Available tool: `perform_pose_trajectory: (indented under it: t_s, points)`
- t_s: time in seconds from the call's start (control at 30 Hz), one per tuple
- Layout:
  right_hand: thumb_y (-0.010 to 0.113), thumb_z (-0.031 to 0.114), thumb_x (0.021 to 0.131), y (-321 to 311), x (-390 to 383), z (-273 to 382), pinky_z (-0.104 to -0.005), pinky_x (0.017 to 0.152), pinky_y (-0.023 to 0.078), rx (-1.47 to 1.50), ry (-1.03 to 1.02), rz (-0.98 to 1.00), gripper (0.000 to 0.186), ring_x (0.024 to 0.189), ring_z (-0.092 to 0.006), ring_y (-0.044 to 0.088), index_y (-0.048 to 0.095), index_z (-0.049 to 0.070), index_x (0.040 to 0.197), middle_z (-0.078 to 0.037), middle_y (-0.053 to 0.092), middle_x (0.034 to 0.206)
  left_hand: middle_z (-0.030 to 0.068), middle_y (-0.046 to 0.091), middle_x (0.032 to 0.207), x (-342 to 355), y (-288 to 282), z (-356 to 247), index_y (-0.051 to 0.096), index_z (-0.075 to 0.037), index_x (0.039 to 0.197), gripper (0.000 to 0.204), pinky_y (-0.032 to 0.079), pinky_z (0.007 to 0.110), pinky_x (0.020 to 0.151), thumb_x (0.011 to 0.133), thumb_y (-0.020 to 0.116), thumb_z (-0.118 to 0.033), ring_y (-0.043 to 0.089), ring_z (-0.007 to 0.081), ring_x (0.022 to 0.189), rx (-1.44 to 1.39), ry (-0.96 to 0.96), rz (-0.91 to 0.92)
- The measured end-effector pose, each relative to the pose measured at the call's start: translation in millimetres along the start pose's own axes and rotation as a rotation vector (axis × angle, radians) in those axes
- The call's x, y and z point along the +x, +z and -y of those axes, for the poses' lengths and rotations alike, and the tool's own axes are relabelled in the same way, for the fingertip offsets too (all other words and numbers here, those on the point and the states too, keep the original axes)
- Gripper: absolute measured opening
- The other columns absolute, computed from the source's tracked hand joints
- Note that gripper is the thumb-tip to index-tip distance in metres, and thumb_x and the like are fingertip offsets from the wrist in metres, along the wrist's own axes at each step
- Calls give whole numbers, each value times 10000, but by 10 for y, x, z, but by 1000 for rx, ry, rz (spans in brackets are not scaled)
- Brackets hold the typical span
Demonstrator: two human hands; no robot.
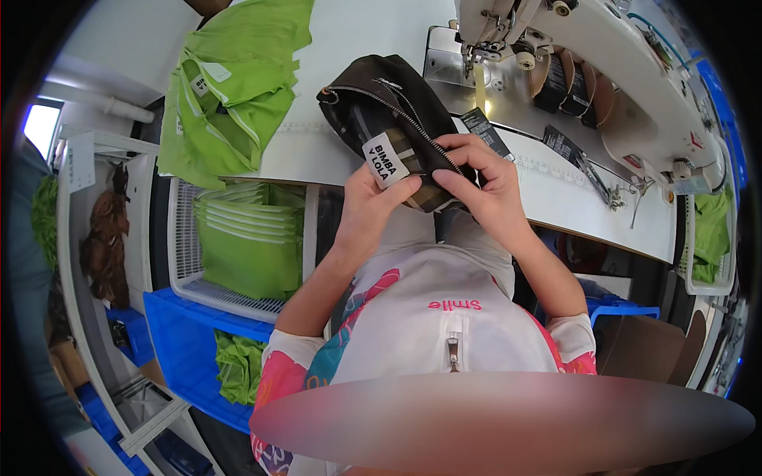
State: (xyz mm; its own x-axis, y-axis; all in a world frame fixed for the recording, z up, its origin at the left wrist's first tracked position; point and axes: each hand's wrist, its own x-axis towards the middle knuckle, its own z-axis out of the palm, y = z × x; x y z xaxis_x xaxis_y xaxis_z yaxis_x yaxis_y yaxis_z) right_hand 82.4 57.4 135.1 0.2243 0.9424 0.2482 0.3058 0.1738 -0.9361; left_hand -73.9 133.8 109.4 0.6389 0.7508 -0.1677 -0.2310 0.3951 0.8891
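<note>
A dark zippered pouch point(435, 111) with a checked lining is held at the front edge of the sewing table, its zip side spread so the lining shows. A white label point(386, 161) with black print lies on the lining. My left hand point(375, 198) pinches the pouch at this label, thumb along its lower edge. My right hand point(488, 178) grips the pouch's right end beside the zip, thumb and fingers closed on the fabric. Just beyond the pouch is the sewing machine's needle area point(479, 67), with a pale strip by it.
Bright green fabric pieces point(238, 103) are heaped at the table's left. Below them a white basket point(184, 238) holds stacked green pieces, above a blue crate point(178, 333). Dark printed tags point(559, 143) and small metal tools point(607, 190) lie right, under the machine arm point(627, 87).
</note>
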Motion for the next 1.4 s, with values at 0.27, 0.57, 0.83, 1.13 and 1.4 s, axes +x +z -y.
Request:
perform_pose_trajectory:
  t_s: [0.27,0.57,0.83,1.13,1.4]
  points:
    - [546,54,822,-247,33,-118,-244,803,415,531,271,22,147,935,-147,543,651,-38,870,-92,599,1063,57,639,940,12,-99,62,566,1,1039,233,483,251,766,808,588,3,607,115,825,-206,-48,27]
    - [674,38,668,13,14,163,-343,767,491,-697,-350,153,370,959,-288,528,596,37,1029,-95,530,1029,53,617,927,-45,192,61,549,7,1021,251,479,266,787,774,599,0,595,128,875,-45,40,-93]
    - [674,82,704,-49,-62,120,-344,720,507,-597,-133,39,360,916,-264,570,586,26,1049,-95,524,1064,93,630,979,62,21,118,559,9,1055,329,486,310,811,731,531,61,611,165,895,-382,-54,21]
    - [675,87,706,-157,-30,69,-354,758,455,-364,-39,137,210,964,-275,544,640,0,895,-100,539,1082,121,611,1051,123,1,93,531,11,1109,360,495,363,842,752,512,51,602,217,954,-677,-244,126]
    - [684,25,632,25,-10,24,-405,865,371,-734,-481,-93,150,924,-290,527,599,10,755,-85,548,1036,105,589,1060,107,15,-62,410,18,1258,565,482,323,861,726,588,85,583,177,979,-247,23,9]
